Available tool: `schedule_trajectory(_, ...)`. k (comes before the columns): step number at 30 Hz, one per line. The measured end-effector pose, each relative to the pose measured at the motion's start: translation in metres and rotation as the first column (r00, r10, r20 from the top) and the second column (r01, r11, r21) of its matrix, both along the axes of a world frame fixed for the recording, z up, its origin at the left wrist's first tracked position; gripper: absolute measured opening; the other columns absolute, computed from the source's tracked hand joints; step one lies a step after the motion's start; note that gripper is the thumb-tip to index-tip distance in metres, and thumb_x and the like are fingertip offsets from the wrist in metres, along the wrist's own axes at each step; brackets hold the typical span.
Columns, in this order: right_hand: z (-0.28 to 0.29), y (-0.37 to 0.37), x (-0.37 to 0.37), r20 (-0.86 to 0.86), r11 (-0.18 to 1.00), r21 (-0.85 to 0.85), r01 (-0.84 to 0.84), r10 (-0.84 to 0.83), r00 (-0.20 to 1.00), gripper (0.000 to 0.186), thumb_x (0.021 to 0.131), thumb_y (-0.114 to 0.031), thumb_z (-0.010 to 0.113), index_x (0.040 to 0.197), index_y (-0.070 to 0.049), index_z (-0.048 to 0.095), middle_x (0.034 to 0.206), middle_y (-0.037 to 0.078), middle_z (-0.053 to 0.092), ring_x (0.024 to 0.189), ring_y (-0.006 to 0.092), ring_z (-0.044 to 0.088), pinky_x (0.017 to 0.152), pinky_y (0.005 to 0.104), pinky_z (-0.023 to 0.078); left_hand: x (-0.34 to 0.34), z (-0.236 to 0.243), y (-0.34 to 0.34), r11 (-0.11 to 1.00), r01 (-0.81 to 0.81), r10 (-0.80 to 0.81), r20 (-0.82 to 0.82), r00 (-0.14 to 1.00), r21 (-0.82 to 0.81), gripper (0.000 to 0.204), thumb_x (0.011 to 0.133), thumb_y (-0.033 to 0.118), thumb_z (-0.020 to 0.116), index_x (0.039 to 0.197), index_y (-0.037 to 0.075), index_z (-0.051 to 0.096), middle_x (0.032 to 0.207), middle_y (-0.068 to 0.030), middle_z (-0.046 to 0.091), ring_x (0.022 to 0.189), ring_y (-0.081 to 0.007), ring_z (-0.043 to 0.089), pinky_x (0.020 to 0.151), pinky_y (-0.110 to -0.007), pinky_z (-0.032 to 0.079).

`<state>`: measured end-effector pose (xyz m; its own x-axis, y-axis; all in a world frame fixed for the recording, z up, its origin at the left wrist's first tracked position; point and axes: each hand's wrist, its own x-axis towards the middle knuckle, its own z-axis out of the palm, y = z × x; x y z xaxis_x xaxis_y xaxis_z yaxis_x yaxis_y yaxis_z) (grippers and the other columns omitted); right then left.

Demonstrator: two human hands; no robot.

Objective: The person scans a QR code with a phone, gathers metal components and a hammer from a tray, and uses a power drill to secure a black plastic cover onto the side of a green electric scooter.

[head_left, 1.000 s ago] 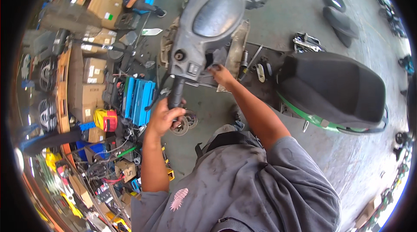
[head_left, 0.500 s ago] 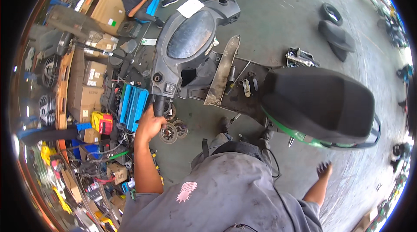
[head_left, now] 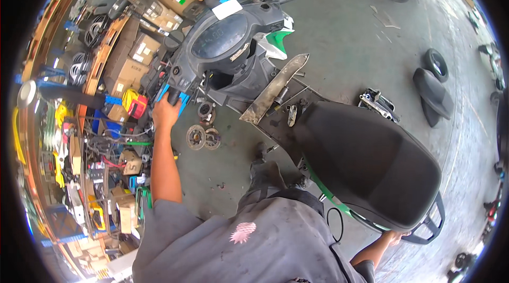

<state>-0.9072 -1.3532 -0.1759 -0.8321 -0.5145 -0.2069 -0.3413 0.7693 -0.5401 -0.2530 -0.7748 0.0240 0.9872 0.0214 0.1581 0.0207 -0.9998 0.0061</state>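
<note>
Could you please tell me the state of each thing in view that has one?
Left hand: closed around the handlebar grip
Mounted seat: lowered
Right hand: at that seat's rear, grasp partly hidden
Dashboard display: faint characters showing
Brake discs: lying on the floor
Tyre: lying on the floor

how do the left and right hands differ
The left hand wraps the black handlebar grip at the front; the right hand is at the rear grab rail. The left hand's grasp is plain; the right hand's fingers are partly hidden. Both are bare.
</note>
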Motion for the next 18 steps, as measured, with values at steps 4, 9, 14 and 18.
schedule_trajectory(4,0.031,0.004,0.027,0.012,0.979,-0.009,0.205,-0.205,0.979,0.095,0.081,-0.076,0.04,0.105,0.014,0.062,0.103,0.025,0.066,0.098,0.0351,0.064,0.086,0.0478,0.05,-0.024,0.006,-0.017,0.999,0.038,-0.039,0.073,0.997,0.015,0.042,0.079,0.036,0.067,0.109,0.007,0.061,0.091,-0.0245,0.066,0.089,-0.0434,0.063,0.078,-0.051,0.05)
schedule_trajectory(9,0.02,0.0,0.014,0.049,0.984,-0.026,0.177,-0.176,0.983,0.095,0.081,-0.076,0.04,0.105,0.013,0.062,0.103,0.025,0.066,0.098,0.0351,0.063,0.087,0.0478,0.049,-0.086,0.011,-0.063,0.996,-0.067,0.071,0.079,0.994,-0.053,0.042,0.079,0.037,0.068,0.106,0.006,0.061,0.087,-0.0235,0.066,0.085,-0.0429,0.064,0.075,-0.051,0.05)
schedule_trajectory(14,0.01,0.001,-0.008,0.085,0.988,-0.045,0.148,-0.144,0.986,0.095,0.081,-0.076,0.04,0.106,0.013,0.062,0.104,0.025,0.066,0.098,0.035,0.063,0.087,0.0479,0.049,-0.128,-0.01,-0.097,0.982,-0.076,0.086,0.051,0.995,-0.174,0.045,0.081,0.035,0.067,0.11,0.002,0.059,0.087,-0.0262,0.066,0.083,-0.0441,0.065,0.075,-0.051,0.051)
schedule_trajectory(18,0.009,-0.004,-0.001,0.098,0.987,-0.03,0.161,-0.157,0.983,0.094,0.081,-0.076,0.04,0.106,0.012,0.062,0.104,0.025,0.066,0.098,0.035,0.063,0.087,0.0479,0.049,-0.116,-0.006,-0.088,0.994,-0.086,0.09,0.052,0.995,-0.074,0.043,0.08,0.034,0.067,0.108,0.002,0.061,0.089,-0.0256,0.067,0.085,-0.0436,0.065,0.076,-0.051,0.051)
